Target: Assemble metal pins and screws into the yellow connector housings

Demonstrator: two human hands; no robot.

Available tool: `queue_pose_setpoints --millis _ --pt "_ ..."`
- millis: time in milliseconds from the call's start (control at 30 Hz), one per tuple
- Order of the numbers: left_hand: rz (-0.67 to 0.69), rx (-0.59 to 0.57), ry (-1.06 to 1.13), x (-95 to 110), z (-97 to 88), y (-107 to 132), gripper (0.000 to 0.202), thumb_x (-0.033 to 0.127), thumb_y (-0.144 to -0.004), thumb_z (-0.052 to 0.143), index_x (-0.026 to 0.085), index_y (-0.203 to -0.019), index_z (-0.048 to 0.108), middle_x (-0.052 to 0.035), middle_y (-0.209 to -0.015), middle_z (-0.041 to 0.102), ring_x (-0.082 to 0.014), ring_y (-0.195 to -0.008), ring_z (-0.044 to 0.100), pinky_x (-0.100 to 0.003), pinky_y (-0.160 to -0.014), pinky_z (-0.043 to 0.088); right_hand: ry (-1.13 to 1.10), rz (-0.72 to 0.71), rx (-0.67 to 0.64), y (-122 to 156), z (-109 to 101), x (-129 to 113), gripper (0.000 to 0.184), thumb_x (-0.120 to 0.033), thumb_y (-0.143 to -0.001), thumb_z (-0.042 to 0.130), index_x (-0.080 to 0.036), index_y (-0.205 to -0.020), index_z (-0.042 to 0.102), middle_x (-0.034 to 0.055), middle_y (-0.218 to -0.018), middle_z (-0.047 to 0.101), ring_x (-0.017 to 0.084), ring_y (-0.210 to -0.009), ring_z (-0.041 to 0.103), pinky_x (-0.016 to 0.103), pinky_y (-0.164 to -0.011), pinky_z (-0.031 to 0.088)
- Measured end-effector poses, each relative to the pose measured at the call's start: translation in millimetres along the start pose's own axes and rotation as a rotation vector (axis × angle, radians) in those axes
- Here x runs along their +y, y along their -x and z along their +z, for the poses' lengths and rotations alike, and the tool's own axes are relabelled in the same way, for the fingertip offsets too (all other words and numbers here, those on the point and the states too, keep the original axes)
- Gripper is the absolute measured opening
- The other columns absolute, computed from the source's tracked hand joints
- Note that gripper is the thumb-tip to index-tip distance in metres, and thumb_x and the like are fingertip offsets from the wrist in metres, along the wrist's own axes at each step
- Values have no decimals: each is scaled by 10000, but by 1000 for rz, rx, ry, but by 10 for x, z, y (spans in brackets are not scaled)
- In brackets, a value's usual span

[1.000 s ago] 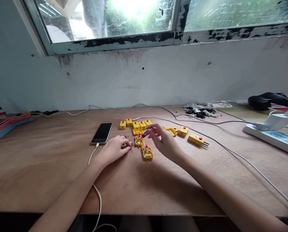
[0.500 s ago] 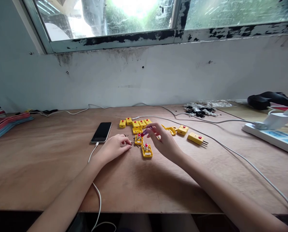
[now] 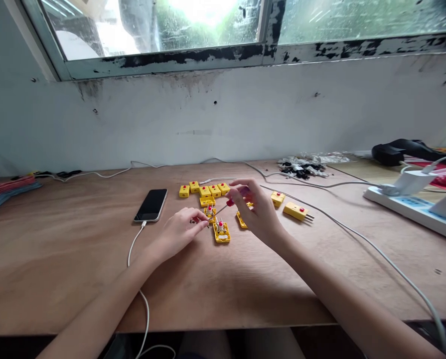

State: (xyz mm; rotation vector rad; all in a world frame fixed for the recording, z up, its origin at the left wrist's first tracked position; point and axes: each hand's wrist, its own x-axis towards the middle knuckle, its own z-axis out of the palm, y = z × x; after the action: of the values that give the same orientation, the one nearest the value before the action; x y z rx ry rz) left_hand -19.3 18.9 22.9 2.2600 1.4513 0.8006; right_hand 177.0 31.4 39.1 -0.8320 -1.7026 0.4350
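My right hand (image 3: 258, 212) is closed around a screwdriver (image 3: 230, 202) with a red-purple handle. Its thin shaft slants down to the left, and the tip meets the fingertips of my left hand (image 3: 181, 232). Those left fingers are pinched together; whatever is between them is too small to make out. Just beyond the fingertips lies an open yellow plug housing (image 3: 209, 213) with a red button and metal parts inside. Nearer to me is a second open yellow housing (image 3: 222, 236), also with a red button. A yellow shell half (image 3: 241, 220) lies partly behind my right hand.
Several closed yellow plug bodies (image 3: 205, 191) stand behind the housings. A yellow plug with pins (image 3: 296, 211) lies at right. A phone (image 3: 150, 205) on a white cable is at left. A white power strip (image 3: 413, 207) and black-and-white small parts (image 3: 303, 168) are farther right.
The screwdriver has come away from the open housing, and its tip is now at my left fingertips. My left fingers have lifted slightly from the tabletop. The view has shifted a little.
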Motion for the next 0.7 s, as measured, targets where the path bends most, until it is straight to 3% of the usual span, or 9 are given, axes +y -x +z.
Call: queue_pose_setpoints --millis 233,467,700 --pt "68 -2 -64 182 135 -3 108 249 -878 519 202 -853 613 -14 -888 643 -186 -872 582 -321 -769 451 -146 52 -20 9 21 -23 177 -332 -900 455 -213 -1028 431 -18 -717 538 109 -603 532 259 -568 452" --pt "287 1 -265 157 192 -8 92 203 -890 512 171 -860 592 -25 -863 661 -187 -830 568 -317 -748 456 -161 58 -95 35 55 21 222 -390 -938 365 -218 -1075 399 -13 -728 525 109 -600 482 259 -562 414" --pt "350 -39 -321 144 222 6 90 178 -888 512 175 -847 591 -18 -840 655 -177 -819 576 -297 -736 468 -122 113 -150 59 56 10 237 -402 -939 364 -224 -1087 415 -18 -714 517 107 -576 469 250 -540 405"
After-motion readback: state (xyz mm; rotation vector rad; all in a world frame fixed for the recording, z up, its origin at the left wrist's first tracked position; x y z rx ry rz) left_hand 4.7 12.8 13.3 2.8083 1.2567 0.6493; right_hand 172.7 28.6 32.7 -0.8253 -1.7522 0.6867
